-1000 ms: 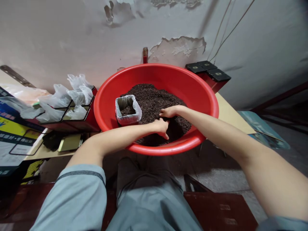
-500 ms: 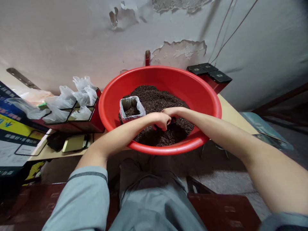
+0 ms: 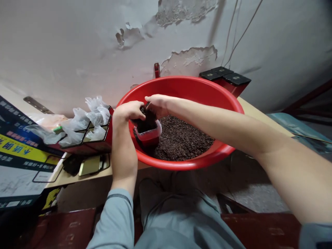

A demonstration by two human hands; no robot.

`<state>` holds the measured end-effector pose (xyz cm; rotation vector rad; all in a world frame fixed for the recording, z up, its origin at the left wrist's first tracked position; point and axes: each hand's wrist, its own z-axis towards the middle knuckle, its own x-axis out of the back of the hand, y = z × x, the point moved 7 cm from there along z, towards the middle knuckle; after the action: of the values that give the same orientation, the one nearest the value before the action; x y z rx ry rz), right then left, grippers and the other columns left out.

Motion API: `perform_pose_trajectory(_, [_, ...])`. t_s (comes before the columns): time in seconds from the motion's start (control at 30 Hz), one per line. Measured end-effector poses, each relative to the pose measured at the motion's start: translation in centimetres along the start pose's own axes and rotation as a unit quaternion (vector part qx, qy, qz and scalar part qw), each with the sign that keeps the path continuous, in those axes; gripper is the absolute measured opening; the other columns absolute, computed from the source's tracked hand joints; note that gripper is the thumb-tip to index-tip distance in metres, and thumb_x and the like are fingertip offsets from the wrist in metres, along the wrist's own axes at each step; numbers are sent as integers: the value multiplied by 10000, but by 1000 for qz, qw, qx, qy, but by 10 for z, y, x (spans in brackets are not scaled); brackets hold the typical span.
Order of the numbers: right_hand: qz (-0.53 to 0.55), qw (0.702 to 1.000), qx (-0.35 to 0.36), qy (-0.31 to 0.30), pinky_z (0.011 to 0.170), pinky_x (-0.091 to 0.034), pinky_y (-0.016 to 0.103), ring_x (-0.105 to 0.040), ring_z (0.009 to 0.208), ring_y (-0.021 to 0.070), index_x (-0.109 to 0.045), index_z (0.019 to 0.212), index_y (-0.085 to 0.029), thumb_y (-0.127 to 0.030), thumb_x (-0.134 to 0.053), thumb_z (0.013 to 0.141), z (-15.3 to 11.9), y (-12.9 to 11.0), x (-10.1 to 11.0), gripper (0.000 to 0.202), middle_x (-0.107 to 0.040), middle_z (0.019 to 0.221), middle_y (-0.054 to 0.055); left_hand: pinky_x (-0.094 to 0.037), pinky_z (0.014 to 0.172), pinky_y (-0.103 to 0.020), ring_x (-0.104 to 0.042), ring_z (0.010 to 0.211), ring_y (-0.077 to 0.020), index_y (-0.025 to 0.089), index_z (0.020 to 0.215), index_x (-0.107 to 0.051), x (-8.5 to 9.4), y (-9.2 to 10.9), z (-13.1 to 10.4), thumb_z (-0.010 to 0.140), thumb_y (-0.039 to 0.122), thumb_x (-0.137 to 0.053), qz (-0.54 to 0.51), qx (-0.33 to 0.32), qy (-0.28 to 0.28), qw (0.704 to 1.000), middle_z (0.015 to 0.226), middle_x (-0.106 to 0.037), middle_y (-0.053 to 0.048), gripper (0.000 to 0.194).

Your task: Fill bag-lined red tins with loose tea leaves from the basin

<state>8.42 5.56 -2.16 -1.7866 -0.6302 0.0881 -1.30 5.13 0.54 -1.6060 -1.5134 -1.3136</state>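
Note:
A large red plastic basin (image 3: 181, 165) holds a heap of dark, loose flakes (image 3: 185, 140) that look like tea leaves. At its left side stands a square red tin (image 3: 150, 140) lined with a clear plastic bag (image 3: 157, 129). My left hand (image 3: 130, 110) and my right hand (image 3: 158, 104) are cupped towards each other over the mouth of this tin, with a clump of the dark leaves between them. Some leaves are falling or hanging into the tin. The hands cover part of the tin's opening.
Left of the basin stand several bag-lined red tins (image 3: 86, 147). In front of them lies a gold-coloured lid (image 3: 90, 166). A printed box (image 3: 23, 155) is at far left. Closed black-topped tins (image 3: 236, 79) stand behind right, against the peeling wall (image 3: 189, 58).
Both hands have moved left and up from the leaf heap to above the lined tin, carrying leaves. The camera view has shifted slightly.

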Motion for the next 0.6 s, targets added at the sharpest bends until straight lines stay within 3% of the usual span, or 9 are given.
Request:
perform_pose_trajectory(0.1, [31,996,-63,-54,803,-570,399,-714,861,213,-646,926,-78,-482,-35,1109,8,9,-10,755,-674,798,103,-599,700,-220,-779,804,-188,189,1183,-699,-10,3,9,792,196,-786,-15,2,-31,999,1017,-805,-56,401])
perform_pose_trajectory(0.23, [37,994,-61,-79,859,-553,447,-717,917,231,-644,1039,-47,-539,26,1083,3,8,-8,833,-689,876,123,-608,732,-226,-791,838,-189,171,1181,-720,-16,4,12,838,150,-739,-34,5,-56,998,975,-816,-64,344])
perform_pose_trajectory(0.37, [95,991,-65,-71,872,-574,416,-737,972,256,-576,1249,-44,-664,-27,1050,-20,5,16,851,-707,1089,196,-611,752,-246,-794,832,-194,159,1276,-694,-17,5,10,896,140,-673,-26,5,-60,998,893,-812,-60,381])
perform_pose_trajectory(0.43, [109,992,-47,-43,887,-579,422,-740,1019,266,-529,1343,-84,-678,-73,1050,-29,13,41,804,-687,1240,217,-616,798,-274,-790,862,-202,176,1317,-690,-11,15,10,916,185,-673,-2,-17,-5,1000,932,-813,-56,401])
perform_pose_trajectory(0.5, [58,998,-35,0,899,-583,435,-734,1063,266,-519,1396,-128,-663,-118,1063,-31,37,70,748,-653,1368,216,-607,900,-327,-773,982,-231,182,1323,-704,-2,37,10,946,233,-644,40,-53,109,992,1037,-810,-81,384])
perform_pose_trajectory(0.57, [-91,992,-51,74,887,-590,415,-729,1071,254,-549,1403,-139,-586,-214,1092,-28,75,101,640,-674,1367,206,-559,1023,-389,-717,1153,-269,181,1320,-716,-4,71,10,983,262,-586,85,-112,212,967,1195,-779,-119,371])
perform_pose_trajectory(0.6, [-207,972,-55,102,895,-583,390,-728,1063,246,-607,1353,-129,-531,-309,1098,-27,94,113,561,-706,1319,199,-530,1067,-412,-684,1221,-281,189,1340,-707,-14,91,11,1000,273,-555,99,-154,230,956,1272,-751,-128,381])
